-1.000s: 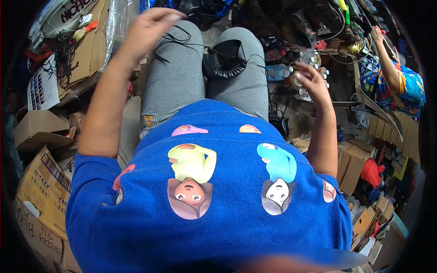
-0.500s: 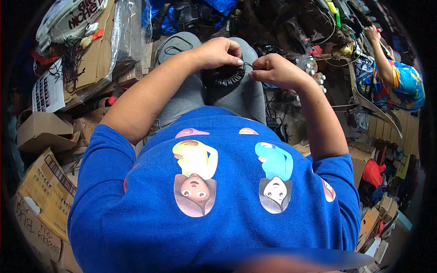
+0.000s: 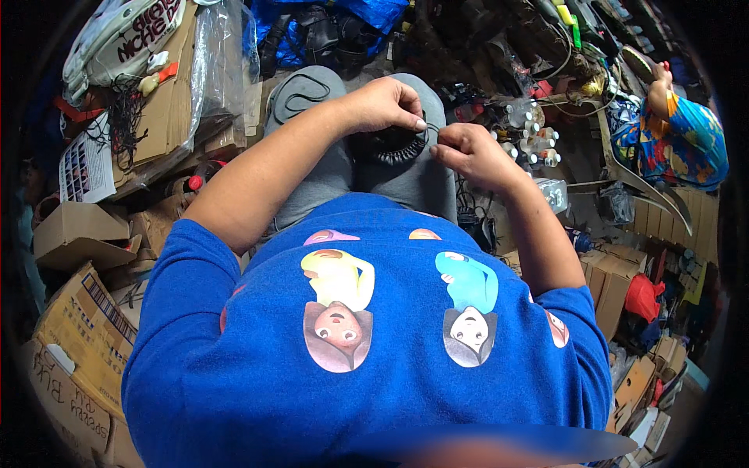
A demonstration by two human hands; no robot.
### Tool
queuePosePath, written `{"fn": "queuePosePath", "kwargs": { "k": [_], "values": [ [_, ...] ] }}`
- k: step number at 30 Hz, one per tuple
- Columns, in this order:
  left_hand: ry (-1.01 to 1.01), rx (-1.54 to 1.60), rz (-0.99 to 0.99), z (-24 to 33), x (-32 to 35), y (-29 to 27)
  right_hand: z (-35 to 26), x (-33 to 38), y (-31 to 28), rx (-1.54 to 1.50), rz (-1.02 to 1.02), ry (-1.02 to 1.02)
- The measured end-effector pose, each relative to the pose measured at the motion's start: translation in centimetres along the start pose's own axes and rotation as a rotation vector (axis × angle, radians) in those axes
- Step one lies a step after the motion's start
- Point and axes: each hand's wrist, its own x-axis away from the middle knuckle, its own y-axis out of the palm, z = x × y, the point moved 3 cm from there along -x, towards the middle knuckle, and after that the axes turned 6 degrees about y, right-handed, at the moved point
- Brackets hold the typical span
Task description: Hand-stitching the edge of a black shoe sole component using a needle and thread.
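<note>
A black, shiny piece (image 3: 399,153) with a row of pleats along its rim, looking like a shoe upper, rests between my thighs. My left hand (image 3: 392,107) is closed on its far edge, thumb and forefinger pinched at the rim; the hand hides part of the piece. Just right of the rim is my right hand (image 3: 473,154), fingers pinched together. A thin black cord (image 3: 432,125) loops from the rim toward my right fingers. More black cord (image 3: 306,95) lies in curves over my left knee.
Cardboard boxes (image 3: 82,238) and flat cardboard with clear plastic (image 3: 218,74) crowd the left. A blue tarp (image 3: 273,39) with black shoes is ahead. Small bottles (image 3: 538,144) stand to the right, near a curved metal strip (image 3: 651,191). A person in a colourful shirt (image 3: 686,144) is beyond.
My hands and knees appear slightly lower in the picture. My right hand has shifted a little rightward from the rim. The other person's arm has lowered.
</note>
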Motion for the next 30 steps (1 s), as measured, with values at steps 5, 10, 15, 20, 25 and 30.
{"fn": "queuePosePath", "kwargs": {
  "k": [5, 10, 15, 20, 25, 30],
  "values": [
    [0.008, 0.027, 0.017, 0.2, 0.1, -0.5, 1.0, 1.2, 0.3, -0.216, 0.041, -0.012],
    [-0.003, 0.112, -0.041, -0.5, 0.6, -1.7, -0.4, 2.5, -2.2, -0.320, 0.185, -0.117],
    [-0.060, 0.200, -0.130, 0.0, 1.2, -2.0, -1.0, 1.3, -0.7, 0.145, 0.275, -0.152],
    [-0.076, 0.196, -0.173, 0.1, 1.3, -2.0, -0.9, 0.4, -0.3, 0.240, 0.277, -0.105],
    [-0.077, 0.201, -0.189, -0.2, 1.5, -1.7, -0.8, 0.5, -0.3, 0.258, 0.273, -0.086],
    [-0.069, 0.195, -0.200, -0.2, 1.5, -1.5, -1.0, 0.8, -0.2, 0.268, 0.268, -0.106]
  ]
}}
